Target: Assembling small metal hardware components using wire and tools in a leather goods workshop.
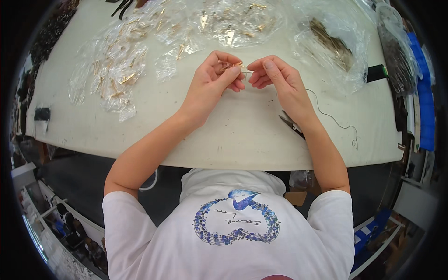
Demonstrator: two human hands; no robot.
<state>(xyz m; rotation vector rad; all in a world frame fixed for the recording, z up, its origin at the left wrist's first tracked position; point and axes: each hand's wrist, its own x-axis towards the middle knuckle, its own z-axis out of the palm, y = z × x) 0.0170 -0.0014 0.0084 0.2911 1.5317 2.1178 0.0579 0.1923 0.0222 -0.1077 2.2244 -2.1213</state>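
Note:
Over the middle of the table, my left hand point(215, 77) pinches a small gold-coloured piece point(241, 66) between thumb and fingers; most of it is hidden. Close by on the right, my right hand point(279, 77) has its fingers curled toward the same spot. A thin, pale needle-like piece point(247, 73) spans the small gap between the fingertips, too fine to make out well. Dark thread point(328, 115) emerges beside my right wrist and trails across the table, ending in a small loop. Black thread snips point(291, 123) lie partly under my right forearm.
Clear plastic bags with small gold-coloured pieces point(122, 65) spread over the far left and far middle of the table point(210, 135). A larger bag of brownish-gold strands point(330, 43) lies far right, near a dark green spool point(377, 73). A small dark object point(42, 114) sits at the left edge.

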